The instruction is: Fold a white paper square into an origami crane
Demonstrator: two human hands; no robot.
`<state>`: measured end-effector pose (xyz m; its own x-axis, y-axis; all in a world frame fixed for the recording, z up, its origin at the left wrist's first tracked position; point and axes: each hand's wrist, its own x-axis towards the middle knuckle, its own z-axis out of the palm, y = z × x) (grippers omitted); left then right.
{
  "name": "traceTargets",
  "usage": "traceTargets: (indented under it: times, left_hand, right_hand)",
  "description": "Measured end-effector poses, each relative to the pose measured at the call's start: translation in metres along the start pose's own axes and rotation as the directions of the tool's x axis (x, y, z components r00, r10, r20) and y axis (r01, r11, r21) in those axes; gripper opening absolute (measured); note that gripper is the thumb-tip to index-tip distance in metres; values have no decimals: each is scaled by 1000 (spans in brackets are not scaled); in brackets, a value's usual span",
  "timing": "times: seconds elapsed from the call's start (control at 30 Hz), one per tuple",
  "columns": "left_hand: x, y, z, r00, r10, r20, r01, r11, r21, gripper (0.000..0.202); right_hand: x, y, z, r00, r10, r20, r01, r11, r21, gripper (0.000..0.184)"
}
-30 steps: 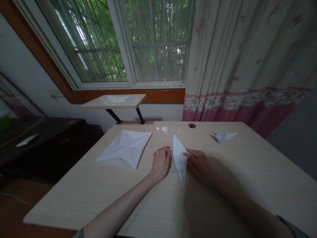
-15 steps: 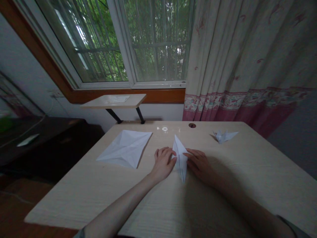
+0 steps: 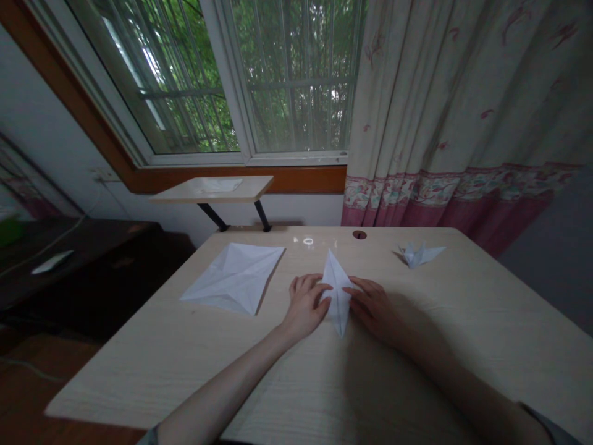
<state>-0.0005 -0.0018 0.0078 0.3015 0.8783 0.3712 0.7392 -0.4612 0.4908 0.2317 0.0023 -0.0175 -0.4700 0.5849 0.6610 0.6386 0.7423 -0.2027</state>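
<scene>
A white sheet folded into a long diamond, the folded paper [image 3: 338, 272], stands out on the table in front of me, with a crease running down its middle. My left hand [image 3: 307, 303] grips its left edge, fingers curled and thumb on the paper. On the opposite edge, my right hand [image 3: 373, 307] holds it with the fingertips over the top face; the right thumb is hidden. To the left lies a creased, opened-out paper sheet [image 3: 234, 278]. A folded paper crane [image 3: 417, 254] sits at the far right.
The pale wooden table [image 3: 259, 383] has a round cable hole [image 3: 359, 235] near its back edge. A small raised shelf [image 3: 213, 190] on black legs carries some paper. Behind are a window and a curtain [image 3: 417, 123]; a dark desk [image 3: 92, 266] stands left.
The folded paper's lower tip has shifted slightly up and left, and its upper tip slightly up and right. Both hands stay on its edges in almost the same place.
</scene>
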Motion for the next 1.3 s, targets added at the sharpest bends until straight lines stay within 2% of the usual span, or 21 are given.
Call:
traceTargets:
  times: [0.23,0.43,0.63,0.77,0.9,1.07,1.3]
  left_hand:
    - [0,1,-2,999,44,-15,-44,999,1,26]
    - [-1,3,-4,997,71,-10,-71,997,-34,28]
    - [-1,2,-4,992,116,-49,-119,989,-85,24]
    - [-2,0,-3,992,94,-87,-108,979,-175,17]
    - [-3,-2,-2,994,20,-111,-46,971,-233,24]
    - [-3,0,-4,996,24,-82,-46,963,-267,21]
    - [1,-1,-1,999,-7,-41,-4,966,-258,21]
  right_hand:
    - [2,-3,-4,1000,-2,-1,2,1000,-7,28]
    - [2,-3,-6,999,33,9,-33,999,36,38]
    - [-1,-1,-1,992,89,-90,-78,990,116,47]
    - [-4,1,3,986,144,-88,-133,983,123,50]
    - [-5,1,2,987,148,-66,-138,981,136,46]
    - [-3,-2,-6,990,130,-61,-119,980,162,31]
    - [0,-3,-6,992,121,-41,-110,973,204,25]
